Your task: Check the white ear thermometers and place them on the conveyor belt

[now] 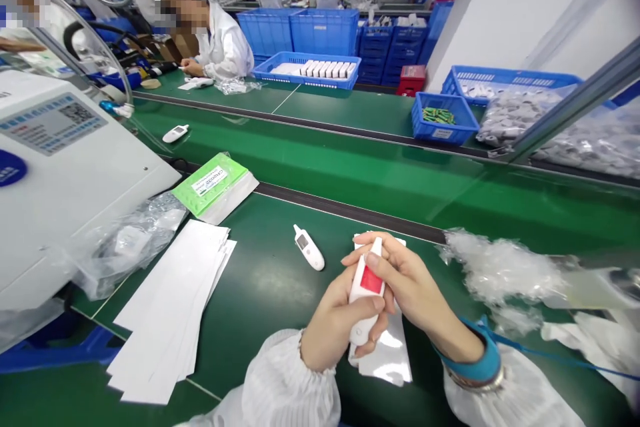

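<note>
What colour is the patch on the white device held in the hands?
Red: the patch on the white device shows best in the head view.

White handheld thermometer (366, 293) was held tilted, nearly upright, narrow end up, clasped between left hand (337, 327) and right hand (413, 287). Red rectangular patch (371, 279) was seen on its face, just below right fingers (374, 259); left thumb (374, 303) was laid across the body beneath the patch. Rounded lower end was seen below left thumb. White paper slip (387, 353) was found lying flat beneath the fingers, partly covered.
</note>
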A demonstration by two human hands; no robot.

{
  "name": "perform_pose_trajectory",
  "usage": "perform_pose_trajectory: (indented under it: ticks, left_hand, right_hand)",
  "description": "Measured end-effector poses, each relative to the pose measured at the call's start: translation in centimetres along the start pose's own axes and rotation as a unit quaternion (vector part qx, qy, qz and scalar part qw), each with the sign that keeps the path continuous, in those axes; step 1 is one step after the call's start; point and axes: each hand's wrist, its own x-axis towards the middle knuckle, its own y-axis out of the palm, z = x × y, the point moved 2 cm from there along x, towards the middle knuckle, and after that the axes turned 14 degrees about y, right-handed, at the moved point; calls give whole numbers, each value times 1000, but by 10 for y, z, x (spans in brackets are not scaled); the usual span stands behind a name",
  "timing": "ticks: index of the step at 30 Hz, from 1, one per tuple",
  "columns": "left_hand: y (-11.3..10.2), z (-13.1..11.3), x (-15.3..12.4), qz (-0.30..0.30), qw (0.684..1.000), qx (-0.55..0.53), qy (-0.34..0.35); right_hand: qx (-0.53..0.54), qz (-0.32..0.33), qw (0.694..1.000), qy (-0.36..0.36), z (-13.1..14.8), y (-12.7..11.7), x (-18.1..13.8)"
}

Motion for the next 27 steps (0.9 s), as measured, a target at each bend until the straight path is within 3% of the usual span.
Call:
perform_pose_trajectory:
  ticks: [7,13,15,17,19,20,22,24,27]
  left_hand:
    - [-15,-5,-4,-13,998,-39,44]
    - [-27,-9,4,-64,996,42,40]
    - [-33,-11,12,-100,992,29,69]
    - [-45,-13,18,-152,980,49,122]
    - [-60,-13,21,-203,946,196,158]
    - [-68,-12,20,-224,909,314,157]
    - [-83,-9,17,-263,799,525,130]
    - [-95,-5,14,-292,716,626,97]
    - [-107,4,16,-316,685,652,77]
  right_hand:
    - [-62,34,997,-23,5,11,15]
    - [-128,38,990,35,-1,11,31]
    - [-124,33,991,31,4,9,46]
    - [-133,-18,990,43,12,0,72]
    - [-164,-117,978,57,25,-19,108]
    - [-179,-161,969,62,33,-32,128]
    - [-215,-256,939,79,47,-63,164]
    - [-249,-336,902,106,56,-95,188]
    - [-280,-429,848,137,50,-127,196]
